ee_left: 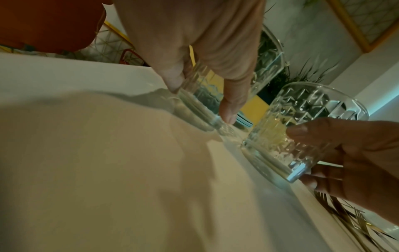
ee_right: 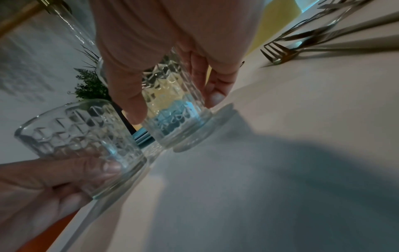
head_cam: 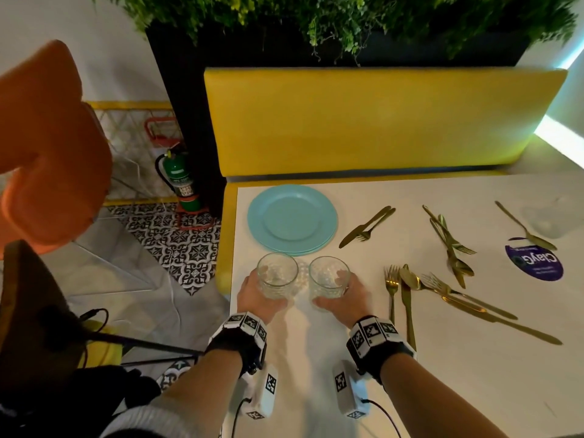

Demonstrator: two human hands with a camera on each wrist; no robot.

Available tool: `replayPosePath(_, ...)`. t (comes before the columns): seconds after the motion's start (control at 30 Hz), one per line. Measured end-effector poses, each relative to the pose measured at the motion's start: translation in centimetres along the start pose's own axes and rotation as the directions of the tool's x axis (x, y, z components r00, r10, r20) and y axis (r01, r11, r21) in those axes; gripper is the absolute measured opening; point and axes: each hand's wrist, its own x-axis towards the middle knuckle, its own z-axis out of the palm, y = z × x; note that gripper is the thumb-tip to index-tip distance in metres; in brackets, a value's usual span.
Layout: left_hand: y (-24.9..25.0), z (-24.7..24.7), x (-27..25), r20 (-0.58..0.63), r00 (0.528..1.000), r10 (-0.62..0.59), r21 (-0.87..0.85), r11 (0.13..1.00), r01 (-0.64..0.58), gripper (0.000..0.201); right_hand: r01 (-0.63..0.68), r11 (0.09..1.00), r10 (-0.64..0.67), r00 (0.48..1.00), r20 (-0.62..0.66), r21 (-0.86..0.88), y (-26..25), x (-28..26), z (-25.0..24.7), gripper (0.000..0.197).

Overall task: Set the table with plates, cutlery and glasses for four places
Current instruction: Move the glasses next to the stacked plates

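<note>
You have 2 glasses in hand: left hand [head_cam: 256, 297] wraps the left glass [head_cam: 277, 275], right hand [head_cam: 343, 297] the right glass [head_cam: 329, 276] — both upright at the counter [head_cam: 474, 358] near edge, the stacked plates [head_cam: 292, 218] just beyond.

Both forearms bare. Black strap on each wrist, topped by a ring of white blocks printed with black square fiducial markers. White camera box [head_cam: 264, 392] under left wrist and another white camera box [head_cam: 349, 390] under right wrist, each with marker stickers and a thin black cable trailing back. Light ribbed knit sleeve [head_cam: 139, 420] at lower left.
</note>
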Motion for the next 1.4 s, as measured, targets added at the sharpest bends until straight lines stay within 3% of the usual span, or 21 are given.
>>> replayPosePath(0.27,0.2,0.4,1.2,0.001,1.000,-0.015,-0.130,0.991,0.015,0.091,0.012,0.999,-0.013,1.000,-0.016,-0.033,-0.9,1.2,0.4,0.088)
replayPosePath(0.37,0.1,0.4,1.5,-0.046,0.999,-0.006,-0.165,0.986,-0.002,0.083,0.011,0.999,-0.012,1.000,-0.024,-0.033,-1.2,1.6,0.7,0.090)
replayPosePath(0.73,0.6,0.2,1.7,-0.034,0.999,-0.023,-0.151,0.988,0.018,0.078,0.013,0.997,-0.011,1.000,-0.026,0.078,-1.8,2.2,1.4,0.092)
replayPosePath(0.87,1.2,-0.2,1.5,0.036,0.999,-0.027,-0.012,1.000,0.028,0.087,0.015,0.988,-0.011,1.000,-0.028,0.155,-1.8,2.1,1.3,0.088)
replayPosePath(1.07,1.3,-0.3,1.3,0.022,0.998,-0.063,-0.032,0.997,0.063,0.093,0.009,0.983,-0.008,1.000,-0.010,0.184,-1.3,2.0,1.0,0.087)
replayPosePath(1.27,2.1,-1.5,-0.5,-0.007,1.000,-0.026,-0.123,0.992,0.025,0.134,-0.040,0.973,0.036,0.999,0.024,0.228,-0.7,1.9,-0.3,0.095)
replayPosePath(1.33,2.5,-2.1,-1.3,-0.081,0.997,0.016,-0.091,0.996,-0.024,0.133,-0.064,0.965,0.050,0.997,0.061,0.256,-0.7,2.1,-1.2,0.098)
replayPosePath(1.4,3.7,-3.1,-2.5,-0.215,0.967,0.136,-0.122,0.979,-0.165,0.136,-0.075,0.961,0.049,0.994,0.101,0.266,-1.2,2.1,-2.3,0.102)
